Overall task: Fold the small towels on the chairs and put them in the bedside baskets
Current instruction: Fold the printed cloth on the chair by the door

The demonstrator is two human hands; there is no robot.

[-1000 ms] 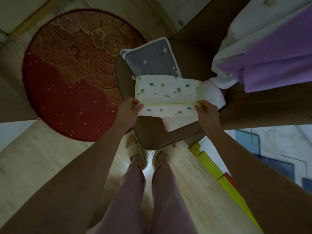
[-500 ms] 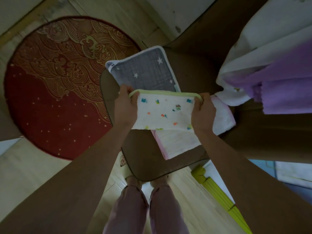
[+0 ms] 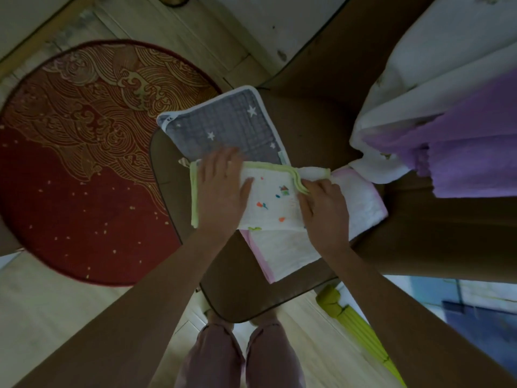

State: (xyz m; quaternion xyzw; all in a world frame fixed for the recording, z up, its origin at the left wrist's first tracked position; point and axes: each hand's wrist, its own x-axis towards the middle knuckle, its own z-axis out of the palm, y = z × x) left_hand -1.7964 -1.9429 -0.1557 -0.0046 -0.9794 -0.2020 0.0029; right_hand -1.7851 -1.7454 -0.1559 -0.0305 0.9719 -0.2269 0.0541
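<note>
A white towel [image 3: 272,204] with a green border and small coloured prints lies folded on the brown chair seat [image 3: 235,292]. My left hand [image 3: 222,189] presses flat on its left half, fingers straight. My right hand [image 3: 321,208] pinches the towel's green right edge, which is turned over toward the middle. Under it lies a white towel with a pink border [image 3: 282,253]. A grey towel with white stars [image 3: 226,127] lies at the seat's far side, partly overhanging.
A round red and gold rug [image 3: 84,169] covers the floor at the left. White and purple cloth [image 3: 447,130] hangs over the chair at the right. A yellow-green object [image 3: 352,323] lies on the wooden floor near my feet.
The green-bordered towel was held up by both hands, folded in half, then laid on the seat. My left hand now lies flat on it and my right hand turns its right edge inward.
</note>
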